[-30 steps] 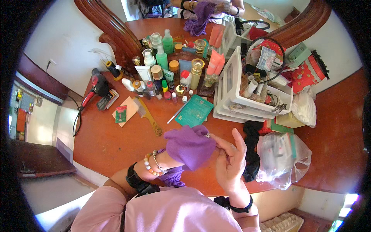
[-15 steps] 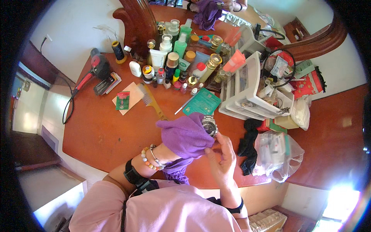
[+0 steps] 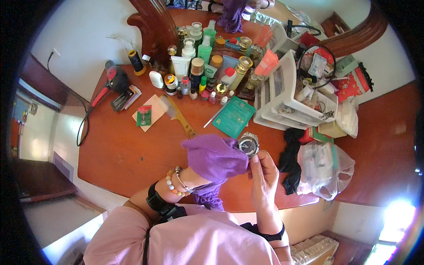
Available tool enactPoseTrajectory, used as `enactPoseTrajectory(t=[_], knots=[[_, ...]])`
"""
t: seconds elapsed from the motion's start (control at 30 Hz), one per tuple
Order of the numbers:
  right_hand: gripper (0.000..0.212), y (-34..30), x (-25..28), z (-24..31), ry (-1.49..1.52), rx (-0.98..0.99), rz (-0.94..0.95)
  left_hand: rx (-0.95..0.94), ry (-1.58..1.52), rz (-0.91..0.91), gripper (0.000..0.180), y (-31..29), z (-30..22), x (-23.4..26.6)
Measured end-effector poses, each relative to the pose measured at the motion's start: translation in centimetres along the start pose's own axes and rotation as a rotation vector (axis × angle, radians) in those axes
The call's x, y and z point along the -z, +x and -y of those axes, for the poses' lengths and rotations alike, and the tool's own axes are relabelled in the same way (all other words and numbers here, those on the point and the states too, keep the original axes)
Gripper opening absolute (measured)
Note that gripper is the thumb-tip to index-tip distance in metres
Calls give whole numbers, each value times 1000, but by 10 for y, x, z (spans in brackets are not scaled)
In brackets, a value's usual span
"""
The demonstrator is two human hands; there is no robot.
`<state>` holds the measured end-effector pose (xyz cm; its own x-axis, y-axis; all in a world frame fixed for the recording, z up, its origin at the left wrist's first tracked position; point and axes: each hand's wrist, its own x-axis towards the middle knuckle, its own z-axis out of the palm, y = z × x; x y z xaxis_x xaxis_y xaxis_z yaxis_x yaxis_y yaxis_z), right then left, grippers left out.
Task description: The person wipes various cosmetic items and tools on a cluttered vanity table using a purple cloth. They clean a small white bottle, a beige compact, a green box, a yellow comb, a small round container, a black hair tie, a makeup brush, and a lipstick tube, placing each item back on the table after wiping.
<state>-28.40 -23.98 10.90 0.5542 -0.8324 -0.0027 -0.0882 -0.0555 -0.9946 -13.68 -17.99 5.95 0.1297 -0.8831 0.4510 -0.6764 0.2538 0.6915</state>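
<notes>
A purple cloth (image 3: pixel 216 157) covers my left hand (image 3: pixel 197 177) past the wrist, so its fingers are hidden; the cloth is bunched in that hand, and its loose end hangs below toward my lap. Against the right edge of the cloth is a silver wristwatch (image 3: pixel 248 145) with a dark round dial facing up. My right hand (image 3: pixel 265 179) pinches the watch at its lower edge between thumb and fingers. Both hands are above the near part of the reddish-brown table (image 3: pixel 128 165). Beyond them lie a yellowish comb (image 3: pixel 182 119) and a green booklet (image 3: pixel 233 117).
Bottles and jars (image 3: pixel 196 70) crowd the back before a mirror. At right stand white plastic drawers (image 3: pixel 282 95), a black cloth (image 3: pixel 291 165) and a clear plastic bag (image 3: pixel 329 172). A hair dryer (image 3: pixel 115 81) with its cord and a green-and-red packet (image 3: pixel 144 115) lie left.
The watch dial has turned more toward me and shows more fully past the cloth. My right fingers have shifted to its lower edge. The whole view has shifted slightly.
</notes>
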Motion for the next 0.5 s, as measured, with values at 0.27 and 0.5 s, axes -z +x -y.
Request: enactPoseTrajectory(t=[0.27, 0.5], knots=[[18, -7, 2, 1, 233, -92, 6, -55, 173, -85, 31, 2, -9, 6], [13, -12, 2, -5, 204, -122, 139, 138, -196, 35, 19, -7, 2, 3]])
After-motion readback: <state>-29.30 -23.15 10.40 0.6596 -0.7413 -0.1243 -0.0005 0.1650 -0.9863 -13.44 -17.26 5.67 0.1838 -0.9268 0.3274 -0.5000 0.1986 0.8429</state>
